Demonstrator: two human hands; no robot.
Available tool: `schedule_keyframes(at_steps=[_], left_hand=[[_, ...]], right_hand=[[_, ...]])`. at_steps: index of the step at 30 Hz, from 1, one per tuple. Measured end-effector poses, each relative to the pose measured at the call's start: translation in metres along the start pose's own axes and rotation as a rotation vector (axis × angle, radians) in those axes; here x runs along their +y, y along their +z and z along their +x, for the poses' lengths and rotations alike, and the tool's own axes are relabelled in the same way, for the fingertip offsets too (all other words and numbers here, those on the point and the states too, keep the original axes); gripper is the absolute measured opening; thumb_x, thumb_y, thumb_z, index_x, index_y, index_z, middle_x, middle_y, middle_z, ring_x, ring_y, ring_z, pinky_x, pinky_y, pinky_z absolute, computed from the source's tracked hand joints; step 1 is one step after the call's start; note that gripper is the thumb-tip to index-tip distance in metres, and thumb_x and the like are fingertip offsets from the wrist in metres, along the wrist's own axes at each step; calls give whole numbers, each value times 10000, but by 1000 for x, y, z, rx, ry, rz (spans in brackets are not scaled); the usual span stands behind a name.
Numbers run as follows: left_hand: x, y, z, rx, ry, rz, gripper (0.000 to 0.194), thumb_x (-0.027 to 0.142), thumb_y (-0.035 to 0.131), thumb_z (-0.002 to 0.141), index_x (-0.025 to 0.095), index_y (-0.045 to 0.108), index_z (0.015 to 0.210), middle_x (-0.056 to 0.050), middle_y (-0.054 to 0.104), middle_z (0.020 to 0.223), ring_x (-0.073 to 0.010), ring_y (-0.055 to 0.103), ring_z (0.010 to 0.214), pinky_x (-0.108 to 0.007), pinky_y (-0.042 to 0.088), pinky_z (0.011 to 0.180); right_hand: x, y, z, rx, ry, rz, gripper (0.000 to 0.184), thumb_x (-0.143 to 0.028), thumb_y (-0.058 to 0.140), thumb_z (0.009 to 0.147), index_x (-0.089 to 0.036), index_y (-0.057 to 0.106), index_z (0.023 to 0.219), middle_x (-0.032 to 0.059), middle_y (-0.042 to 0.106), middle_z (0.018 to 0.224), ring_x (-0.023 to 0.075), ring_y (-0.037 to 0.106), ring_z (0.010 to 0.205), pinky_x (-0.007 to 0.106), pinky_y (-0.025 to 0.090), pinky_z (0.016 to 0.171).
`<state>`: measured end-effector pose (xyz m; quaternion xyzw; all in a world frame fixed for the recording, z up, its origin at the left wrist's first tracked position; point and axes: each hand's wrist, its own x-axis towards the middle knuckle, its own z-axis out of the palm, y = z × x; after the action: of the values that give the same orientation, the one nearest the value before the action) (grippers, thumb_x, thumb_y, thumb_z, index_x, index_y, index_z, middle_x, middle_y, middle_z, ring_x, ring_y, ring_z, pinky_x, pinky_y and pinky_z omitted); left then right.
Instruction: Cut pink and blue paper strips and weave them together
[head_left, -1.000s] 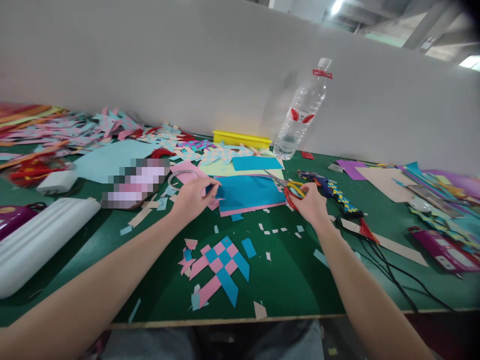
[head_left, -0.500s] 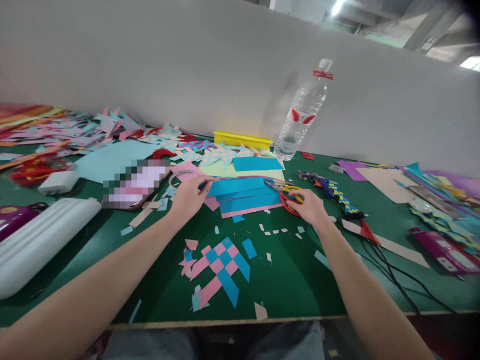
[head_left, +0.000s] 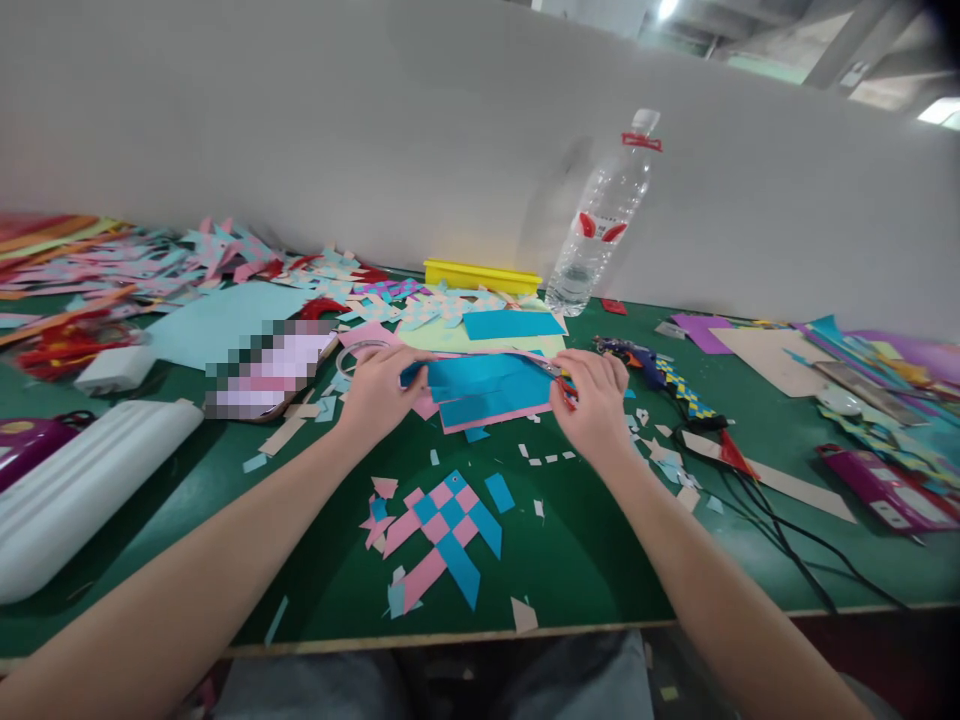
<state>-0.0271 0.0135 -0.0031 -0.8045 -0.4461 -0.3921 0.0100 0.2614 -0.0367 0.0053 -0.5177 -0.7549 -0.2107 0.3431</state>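
My left hand [head_left: 381,393] is closed, thumb and fingers pinching the left end of a blue paper strip [head_left: 487,374]. At the strip's right end, my right hand [head_left: 594,402] has its fingers bent and pressed together on the paper's edge. Red-handled scissors [head_left: 568,392] lie partly under that hand, blades toward the paper; most of the handle is hidden. Another blue strip with pink paper beneath [head_left: 491,404] lies just in front. Nearer me rests a woven pink and blue paper fish [head_left: 451,512], flat on the green table [head_left: 570,560].
A clear bottle [head_left: 600,220] leans against the grey partition [head_left: 300,130], beside a yellow holder [head_left: 482,277]. At left are a phone [head_left: 270,370], a white case [head_left: 90,490] and paper piles. Cords [head_left: 780,540] and a purple packet [head_left: 885,490] lie right. Paper scraps are scattered about.
My right hand has moved left and slightly up, from gripping the scissors' handles to the strip's right end. My left hand stays at the left end. The strip's far edge looks slightly raised.
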Motion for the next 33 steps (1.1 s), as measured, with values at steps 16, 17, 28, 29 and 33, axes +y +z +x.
schedule_keyframes(at_steps=[16,17,28,29,33], left_hand=[[16,-12,-1,247,330,0,203,153,609,814,222,628,1004,-11,733,898,-186,674,797,-366,417,848],[17,-12,-1,259,324,-10,210,150,612,812,227,626,1007,-5,732,883,-184,673,784,-366,420,845],[11,-5,0,332,-83,-499,342,299,506,911,229,443,1240,-32,615,928,-152,602,773,-310,497,706],[10,-4,0,308,-97,-548,308,309,473,928,225,453,1224,-35,611,920,-152,598,767,-309,497,701],[18,-7,-1,35,-100,-579,277,330,380,966,191,587,1087,-72,639,952,-192,603,900,-345,475,809]], right_hand=[[-50,26,25,-182,-207,119,337,-417,493,910,-181,559,1142,96,680,1047,242,563,1126,533,102,1152],[-50,27,24,-161,-202,133,280,-398,470,926,-193,590,1074,80,689,989,227,589,1066,524,121,1147],[-44,10,25,-143,230,701,307,-425,517,902,-208,682,763,28,704,776,178,638,731,350,482,834],[-44,8,25,-148,332,799,334,-460,519,892,-203,684,757,28,700,755,168,627,677,320,500,741],[-48,3,27,-148,654,1211,399,-560,549,837,-192,653,724,24,670,615,142,593,552,279,502,603]])
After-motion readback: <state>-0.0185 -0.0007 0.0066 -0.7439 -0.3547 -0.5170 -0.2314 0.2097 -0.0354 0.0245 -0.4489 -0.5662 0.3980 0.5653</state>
